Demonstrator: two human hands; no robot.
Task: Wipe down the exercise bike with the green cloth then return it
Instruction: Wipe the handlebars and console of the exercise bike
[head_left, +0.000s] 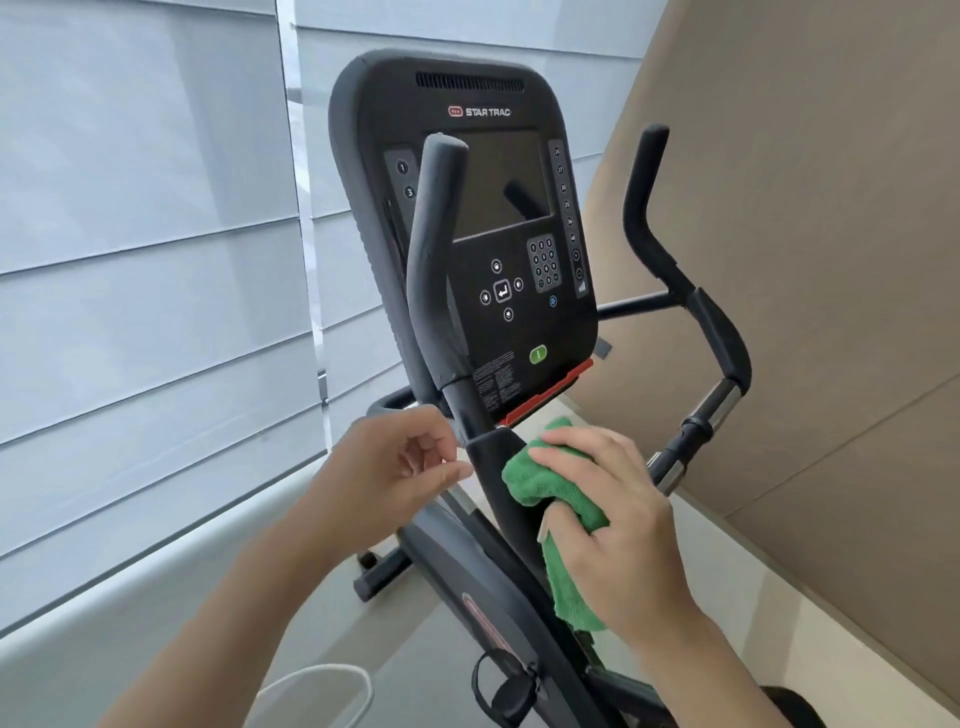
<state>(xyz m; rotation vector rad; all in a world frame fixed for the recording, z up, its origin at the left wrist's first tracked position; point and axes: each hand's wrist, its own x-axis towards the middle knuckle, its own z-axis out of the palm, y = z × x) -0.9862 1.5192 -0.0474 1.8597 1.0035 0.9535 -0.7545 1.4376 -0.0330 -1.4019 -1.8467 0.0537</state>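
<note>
Right hand (618, 519) grips bunched green cloth (558, 499) against exercise bike (498, 244) post, lower centre of frame. Cloth long axis near vertical, tail hanging down. Left hand (400, 467) loosely curled, holding nothing, just beside post.

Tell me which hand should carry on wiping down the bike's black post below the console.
Right. The right hand already grips the green cloth against the black post. The left hand holds nothing, loosely curled beside the post.
</note>
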